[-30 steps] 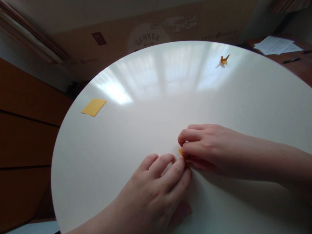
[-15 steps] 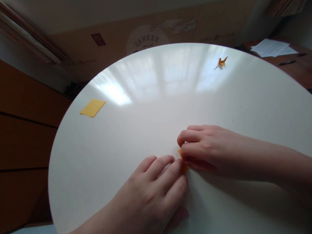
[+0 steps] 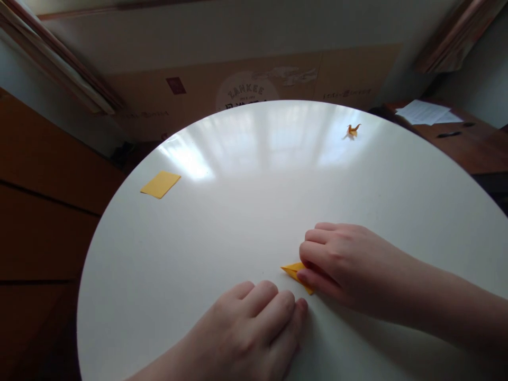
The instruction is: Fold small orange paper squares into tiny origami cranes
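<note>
A small folded piece of orange paper [image 3: 294,271] lies on the round white table [image 3: 246,211], near its front edge. My right hand [image 3: 337,262] rests on its right part with the fingers curled and pressed down on the paper. My left hand [image 3: 254,328] lies on the table just below and left of the paper, fingers curled together, apart from the paper by a small gap. Most of the folded piece is hidden under my right fingers.
A flat yellow sheet [image 3: 160,184] lies near the table's left edge. A small folded orange paper crane [image 3: 352,130] stands at the far right. Beyond the table are a cardboard box with print [image 3: 246,90], a brown cabinet at left, and a desk with white papers [image 3: 424,112] and a pen.
My left hand has drawn back from the folded paper toward me, leaving its pointed left tip in sight. My right hand stays pressed on it. The camera view has tilted.
</note>
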Available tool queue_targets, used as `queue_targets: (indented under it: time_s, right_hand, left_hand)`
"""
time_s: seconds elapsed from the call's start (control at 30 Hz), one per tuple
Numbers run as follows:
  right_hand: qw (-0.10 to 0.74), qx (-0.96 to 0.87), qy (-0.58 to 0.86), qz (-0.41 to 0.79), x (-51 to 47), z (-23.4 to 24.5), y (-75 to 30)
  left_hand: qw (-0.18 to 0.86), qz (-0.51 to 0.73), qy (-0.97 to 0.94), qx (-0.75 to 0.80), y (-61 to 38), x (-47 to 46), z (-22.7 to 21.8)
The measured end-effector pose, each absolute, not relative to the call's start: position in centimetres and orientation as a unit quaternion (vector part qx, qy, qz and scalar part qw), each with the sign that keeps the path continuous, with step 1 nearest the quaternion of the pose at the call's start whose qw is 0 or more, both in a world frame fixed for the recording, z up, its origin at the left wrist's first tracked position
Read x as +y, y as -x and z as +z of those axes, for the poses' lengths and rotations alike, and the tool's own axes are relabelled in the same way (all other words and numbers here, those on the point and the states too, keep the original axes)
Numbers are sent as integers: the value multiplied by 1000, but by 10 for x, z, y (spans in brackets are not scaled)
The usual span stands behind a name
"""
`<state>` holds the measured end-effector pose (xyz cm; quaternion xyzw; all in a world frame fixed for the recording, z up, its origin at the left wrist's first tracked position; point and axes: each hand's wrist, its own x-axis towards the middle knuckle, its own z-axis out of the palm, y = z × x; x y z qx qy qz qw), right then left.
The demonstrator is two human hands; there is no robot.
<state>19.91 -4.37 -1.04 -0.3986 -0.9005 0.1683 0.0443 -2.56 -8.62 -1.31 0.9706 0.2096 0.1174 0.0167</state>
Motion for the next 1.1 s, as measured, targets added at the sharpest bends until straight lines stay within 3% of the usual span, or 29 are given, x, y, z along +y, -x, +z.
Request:
queue_targets:
  time_s: [0.23, 0.37, 0.77, 1.1]
  right_hand:
    - [8, -834, 498, 237, -60, -4, -197]
    - [7, -826, 480, 297, -59, -2, -201]
    - [94, -834, 431, 332, -42, -9, -211]
    - [91, -843, 408, 337, -47, -8, -207]
  left_hand:
    - [25, 139, -955, 261, 26, -85, -18]
    - [36, 124, -952, 278, 28, -84, -21]
    - [60, 131, -950, 277, 31, -82, -15]
    - [51, 152, -946, 281, 30, -81, -22]
